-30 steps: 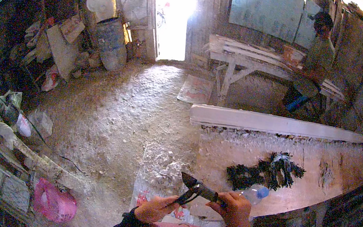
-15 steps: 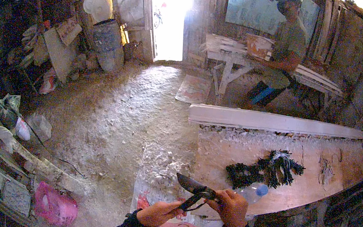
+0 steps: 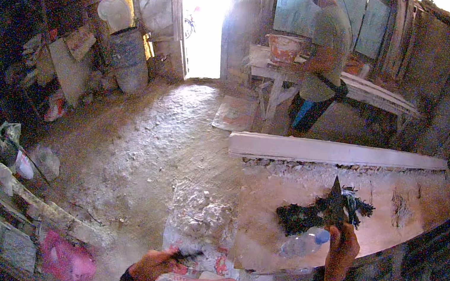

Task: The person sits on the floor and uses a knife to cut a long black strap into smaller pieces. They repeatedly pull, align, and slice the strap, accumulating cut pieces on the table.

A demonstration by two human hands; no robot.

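Observation:
My right hand (image 3: 342, 245) is raised over the board at the right, its fingers closed on the base of a dark pointed blade (image 3: 336, 199). The tip points up and away from me. Lower and to the left, my left hand (image 3: 152, 265) grips a short dark object (image 3: 190, 255), too blurred to name. The hands are well apart. Behind the blade, a dark stringy bundle (image 3: 302, 217) lies on the wooden board (image 3: 261, 240). A clear plastic bottle with a blue cap (image 3: 297, 245) lies beside my right hand.
A long white moulding (image 3: 337, 154) runs along the board's far edge. Beyond it, a person (image 3: 328, 50) stands at a workbench with an orange bucket (image 3: 284, 49). White rubble (image 3: 197, 211) covers floor ahead of me; a pink bag (image 3: 66, 257) lies lower left.
My hands have separated: the right has risen to the right with the blade, the left has moved left with the dark object. The other person has moved left along the bench with the bucket.

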